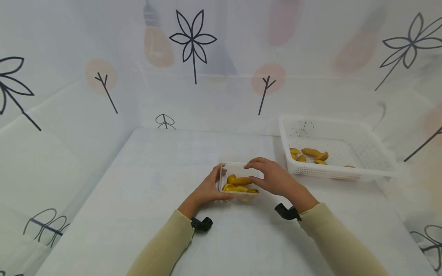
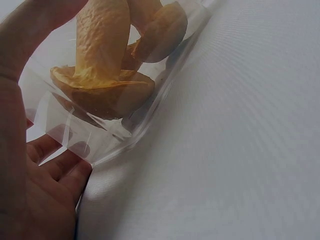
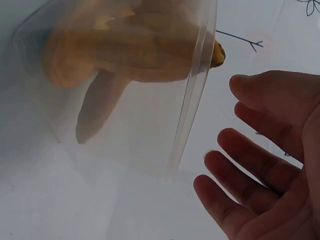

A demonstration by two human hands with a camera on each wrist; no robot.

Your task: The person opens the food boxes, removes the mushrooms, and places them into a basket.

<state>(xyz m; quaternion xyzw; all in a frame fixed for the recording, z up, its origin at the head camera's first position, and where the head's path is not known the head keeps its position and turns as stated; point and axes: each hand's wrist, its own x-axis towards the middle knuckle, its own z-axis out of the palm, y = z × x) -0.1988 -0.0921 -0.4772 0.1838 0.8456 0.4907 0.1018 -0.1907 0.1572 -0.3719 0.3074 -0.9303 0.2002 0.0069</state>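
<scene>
A small clear plastic box (image 1: 244,197) stands on the white-covered table with several yellow-brown mushrooms (image 1: 241,181) inside. My left hand (image 1: 208,188) grips its left side, thumb along the front and fingers round the far side. Through the clear wall in the left wrist view, a mushroom (image 2: 102,55) shows its thick stem and broad cap. My right hand (image 1: 272,177) hovers at the box's right rim with fingers spread and nothing in them. In the right wrist view, a mushroom's end (image 3: 218,55) pokes just past the rim, near the right fingertips (image 3: 240,82).
To the back right sits a white perforated plastic basket (image 1: 338,172), with several more mushrooms (image 1: 312,152) lying mostly at its left end. White cloth (image 1: 165,165) covers the table, and printed fabric walls (image 1: 221,99) rise at the back and sides.
</scene>
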